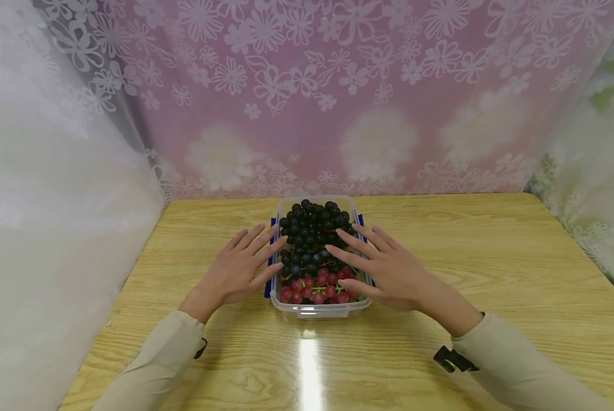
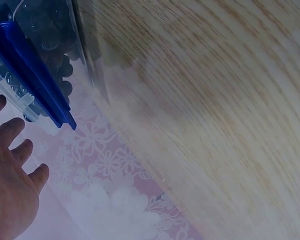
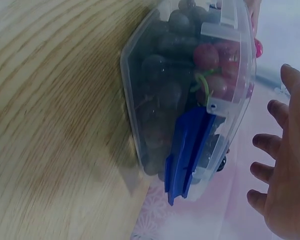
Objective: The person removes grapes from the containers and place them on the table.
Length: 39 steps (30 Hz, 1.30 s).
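Note:
A clear plastic food container [image 1: 323, 311] stands lidless on the table, filled with dark grapes [image 1: 307, 228] at the back and red grapes [image 1: 318, 290] at the front. Blue side clips [image 3: 190, 150] hang down along its two long sides. My left hand [image 1: 242, 265] hovers at the container's left rim, fingers spread and straight. On the other side, my right hand [image 1: 384, 265] spreads its fingers over the right rim, fingertips above the grapes. Neither hand grips anything. In the right wrist view the right fingers [image 3: 267, 145] are apart from the container wall.
The wooden table [image 1: 466, 245] extends to both sides of the container. A pink flowered curtain [image 1: 296, 114] hangs behind the table's back edge, and pale sheets [image 1: 55, 200] hang at the left and right. Light reflects off the tabletop in front of the container.

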Tool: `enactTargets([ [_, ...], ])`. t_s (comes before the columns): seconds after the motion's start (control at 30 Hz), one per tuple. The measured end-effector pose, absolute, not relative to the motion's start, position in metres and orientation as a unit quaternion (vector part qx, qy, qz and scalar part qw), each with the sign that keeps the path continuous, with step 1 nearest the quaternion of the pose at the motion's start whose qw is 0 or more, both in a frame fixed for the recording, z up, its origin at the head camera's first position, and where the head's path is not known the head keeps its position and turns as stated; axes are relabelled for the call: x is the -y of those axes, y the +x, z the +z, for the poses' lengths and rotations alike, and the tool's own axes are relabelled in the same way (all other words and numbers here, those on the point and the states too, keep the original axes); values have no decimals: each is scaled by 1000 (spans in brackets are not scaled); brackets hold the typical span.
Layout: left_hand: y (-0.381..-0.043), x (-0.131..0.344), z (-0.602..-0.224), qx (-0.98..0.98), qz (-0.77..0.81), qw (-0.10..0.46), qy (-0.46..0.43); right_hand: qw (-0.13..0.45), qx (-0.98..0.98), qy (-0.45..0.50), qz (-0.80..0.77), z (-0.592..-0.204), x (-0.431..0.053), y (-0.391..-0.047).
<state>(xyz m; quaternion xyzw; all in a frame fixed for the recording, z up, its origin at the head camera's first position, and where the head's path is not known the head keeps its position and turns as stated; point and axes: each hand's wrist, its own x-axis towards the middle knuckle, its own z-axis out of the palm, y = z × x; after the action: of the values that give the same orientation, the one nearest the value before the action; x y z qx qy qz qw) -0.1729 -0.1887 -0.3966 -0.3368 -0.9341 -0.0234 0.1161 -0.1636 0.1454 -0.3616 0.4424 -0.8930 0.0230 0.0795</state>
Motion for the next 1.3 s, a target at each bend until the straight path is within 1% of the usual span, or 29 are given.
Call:
enactTargets([
  [0.53, -173, 185, -400, 940, -35, 91, -327, 87, 881, 464, 34, -368, -131, -162],
  [0.93, -175, 185, -402, 940, -13, 117, -320, 108, 871, 478, 27, -366, -126, -157],
  [1.3, -173, 184, -401, 941, 0, 120, -317, 58, 878, 476, 7, -359, -121, -145],
])
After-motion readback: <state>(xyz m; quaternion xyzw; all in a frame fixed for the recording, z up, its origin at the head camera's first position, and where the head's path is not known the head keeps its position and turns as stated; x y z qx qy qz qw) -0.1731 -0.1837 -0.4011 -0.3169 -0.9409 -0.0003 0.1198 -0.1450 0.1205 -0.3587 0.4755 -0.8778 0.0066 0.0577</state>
